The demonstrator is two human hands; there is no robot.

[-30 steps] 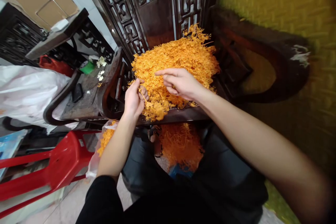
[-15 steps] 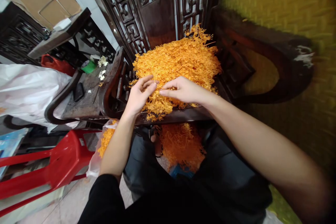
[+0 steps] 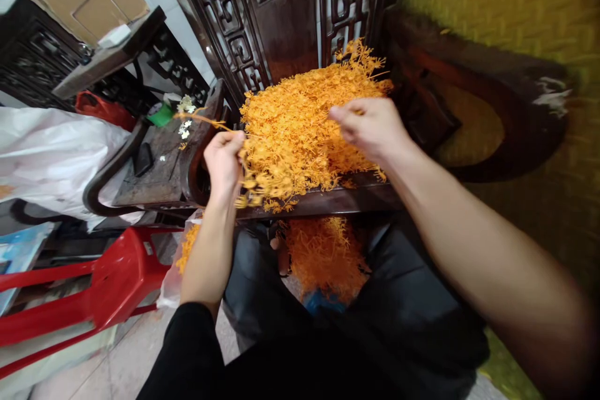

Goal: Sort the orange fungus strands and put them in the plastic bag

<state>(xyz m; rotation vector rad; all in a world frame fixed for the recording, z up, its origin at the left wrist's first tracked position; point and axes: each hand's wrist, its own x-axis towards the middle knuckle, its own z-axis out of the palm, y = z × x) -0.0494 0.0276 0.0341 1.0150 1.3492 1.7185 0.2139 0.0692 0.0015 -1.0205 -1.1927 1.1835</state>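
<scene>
A heap of orange branching sprigs [image 3: 300, 131] lies on the dark wooden chair seat [image 3: 328, 201]. At the heap's left edge my left hand [image 3: 223, 159] is closed on an orange sprig [image 3: 201, 117], whose stem sticks out to the upper left; blurred yellow-orange tips hang below the fingers. Over the right part of the heap, my right hand [image 3: 370, 126] has its fingers pinched together; anything between them is too small to make out. More orange sprigs [image 3: 325, 256] are below the seat, between my legs, above something blue.
Left of the seat, a side table [image 3: 150, 184] holds a green tape roll [image 3: 160, 114], small white flowers [image 3: 185, 130] and a dark phone [image 3: 142, 159]. A red plastic chair [image 3: 117, 275] stands at lower left beside a bag of orange sprigs [image 3: 187, 250]. A curved armrest [image 3: 520, 131] is at right.
My hands have moved apart, the left to the left with a sprig in it, the right up and to the right. The view has shifted slightly.
</scene>
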